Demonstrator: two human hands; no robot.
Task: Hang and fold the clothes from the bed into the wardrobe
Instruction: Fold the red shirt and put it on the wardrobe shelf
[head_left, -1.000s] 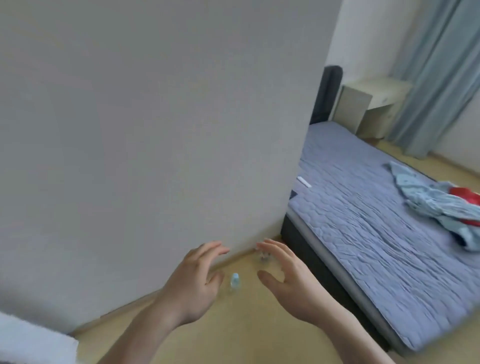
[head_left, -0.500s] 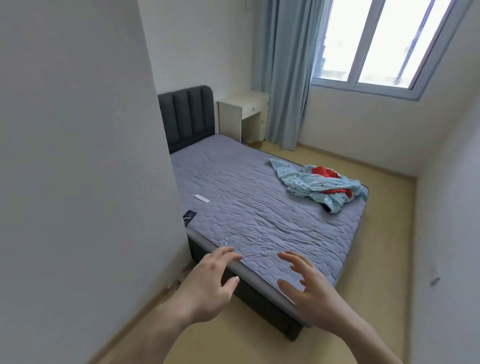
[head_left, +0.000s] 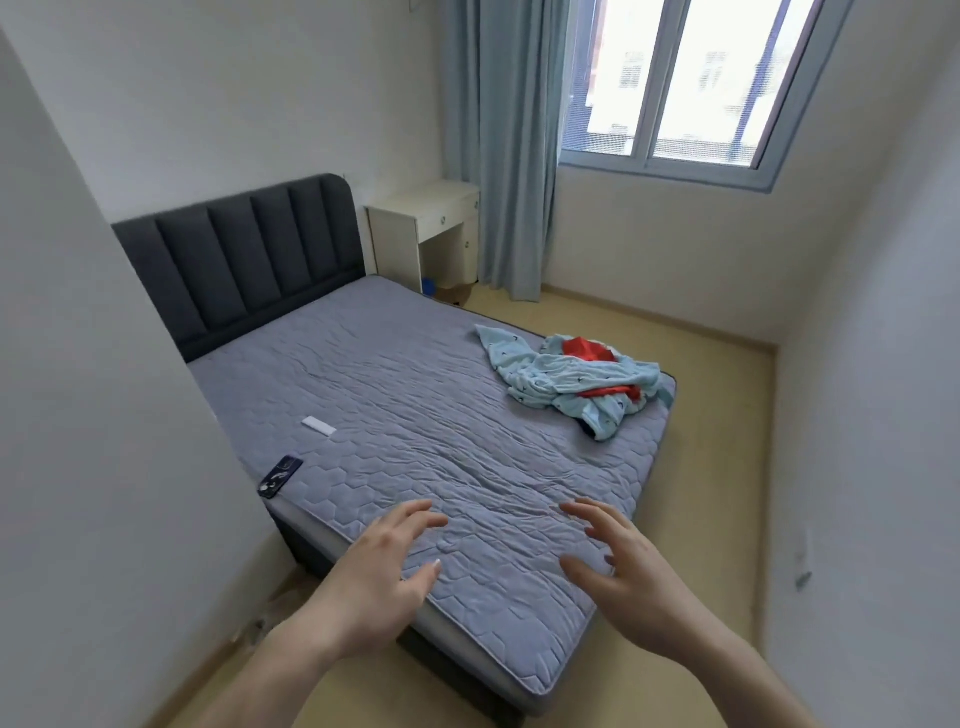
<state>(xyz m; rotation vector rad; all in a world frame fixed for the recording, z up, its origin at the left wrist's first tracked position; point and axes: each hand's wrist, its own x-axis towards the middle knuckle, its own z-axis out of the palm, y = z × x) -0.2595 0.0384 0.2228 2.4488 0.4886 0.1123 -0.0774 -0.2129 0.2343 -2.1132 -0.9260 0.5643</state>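
Grip state, both hands: your left hand (head_left: 374, 577) and right hand (head_left: 618, 571) are held out in front of you above the near end of the bed (head_left: 415, 415), fingers spread and loosely bent, holding nothing. Whether either hand touches the quilted cover cannot be told from this view. The two hands are apart, palms turned partly toward each other.

Task items: light blue garment (head_left: 566, 382) lies crumpled near the far right edge of the mattress, well apart from your hands. Red garment (head_left: 589, 349) is bundled in with it, showing at the top of the heap and again as a strip lower down.

Other items on the bed: dark phone (head_left: 280, 476) lies at the left edge, close to the wall; small white flat object (head_left: 319, 426) lies just beyond it, kind not identifiable.

Surroundings: dark padded headboard (head_left: 249, 260) stands at the far end of the bed. Cream desk (head_left: 426, 228) stands just beside it, with a blue-grey curtain (head_left: 498, 145) hanging at its right and a window (head_left: 691, 83) beyond that.
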